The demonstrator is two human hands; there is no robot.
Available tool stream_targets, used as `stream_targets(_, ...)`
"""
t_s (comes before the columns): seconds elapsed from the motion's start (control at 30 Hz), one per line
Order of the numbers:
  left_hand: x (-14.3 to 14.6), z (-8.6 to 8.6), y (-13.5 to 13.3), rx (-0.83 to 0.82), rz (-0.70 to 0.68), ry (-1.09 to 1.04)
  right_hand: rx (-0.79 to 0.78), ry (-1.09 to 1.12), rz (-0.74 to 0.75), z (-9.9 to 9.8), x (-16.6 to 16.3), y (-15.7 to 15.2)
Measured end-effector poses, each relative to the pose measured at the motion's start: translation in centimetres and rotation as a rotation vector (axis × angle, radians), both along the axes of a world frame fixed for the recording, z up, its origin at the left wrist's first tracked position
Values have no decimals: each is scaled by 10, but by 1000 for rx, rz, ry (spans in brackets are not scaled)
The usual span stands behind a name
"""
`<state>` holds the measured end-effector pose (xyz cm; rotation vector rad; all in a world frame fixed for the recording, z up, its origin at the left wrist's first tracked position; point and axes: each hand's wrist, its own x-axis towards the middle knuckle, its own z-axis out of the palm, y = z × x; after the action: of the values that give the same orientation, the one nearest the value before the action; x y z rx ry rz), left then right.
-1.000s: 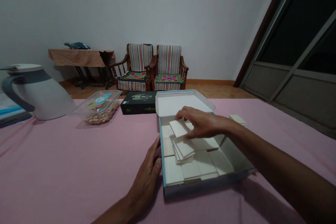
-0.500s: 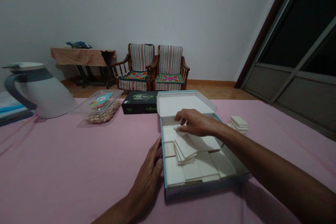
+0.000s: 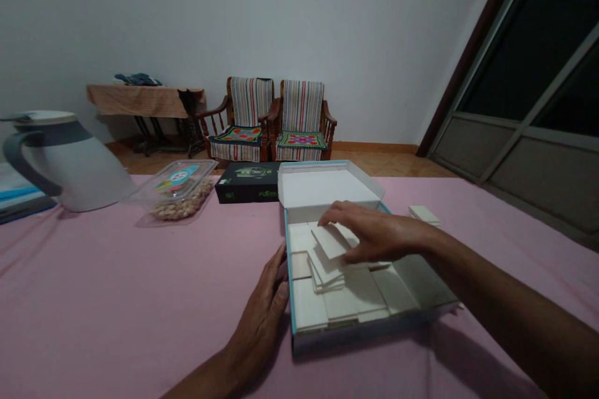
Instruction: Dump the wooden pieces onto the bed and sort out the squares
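An open box (image 3: 372, 328) with blue edges and its lid raised lies before me, holding flat white cards (image 3: 311, 310) laid side by side. My right hand (image 3: 367, 234) is over the middle of the box, thumb and fingers closed around the edges of one tilted white card (image 3: 331, 241). Just beneath that card is a small, uneven stack of white cards (image 3: 322, 271). Along the outside of the box's left wall rests my left hand (image 3: 262, 312), fingers stretched out and touching the wall, holding nothing.
Another small stack of white cards (image 3: 423, 215) sits right of the box, partly behind my right forearm. Beyond my left hand stand a black box (image 3: 248, 184), a clear plastic container of nuts (image 3: 182, 199) and a white jug (image 3: 88, 168) on the pink cloth (image 3: 140, 299).
My right hand has come nearer and slightly right, and a white card is now tilted up in its fingers above the stack. My left hand stays against the box.
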<state>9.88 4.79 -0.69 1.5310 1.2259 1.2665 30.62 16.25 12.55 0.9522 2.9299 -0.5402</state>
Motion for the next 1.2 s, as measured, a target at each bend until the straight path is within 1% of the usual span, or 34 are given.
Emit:
stream_targets(0.07,0,3,0,-7,0,4,62,5,-83,3,-1,9)
stream_targets(0.13,1,4,0,-14,-3,2,137,-13,-178,1,-4,16)
stream_targets(0.23,0,2,0,-12,-6,-7,198,-57,-263,-11,-8,22)
stream_targets(0.3,-1,0,0,-9,-7,-4,209,-67,-284,-25,-10,24)
stream_targets(0.4,-2,-2,0,-9,-13,-3,187,-31,-246,-43,-12,26)
stream_targets(0.47,-1,-2,0,-12,-13,-8,162,-10,-211,-48,-13,27)
stream_targets(0.53,-1,-2,0,-15,-10,-12,152,-6,-225,-44,-15,26)
stream_targets(0.6,-1,-1,0,-19,-11,-12,144,31,-259,-32,-17,23)
stream_targets(0.63,-1,-1,0,-19,-7,-10,124,65,-253,-24,-19,21)
stream_targets(0.73,-1,-2,0,-17,4,0,3,107,-134,-5,-24,13)
stream_targets(0.8,-2,-3,1,-6,5,6,-61,61,-70,0,-28,9)
stream_targets(0.87,-2,-4,1,8,4,12,-51,31,-58,-3,-32,7)
stream_targets(0.97,-2,-4,1,19,6,20,11,45,-18,-15,-36,11)
stream_targets(1.07,-2,-4,1,13,-6,4,26,54,23,-26,-36,17)
stream_targets(1.13,-1,-3,1,10,-4,-6,24,62,21,-27,-34,20)
stream_targets(1.2,-1,-2,1,8,-6,-8,34,62,-25,-23,-30,20)
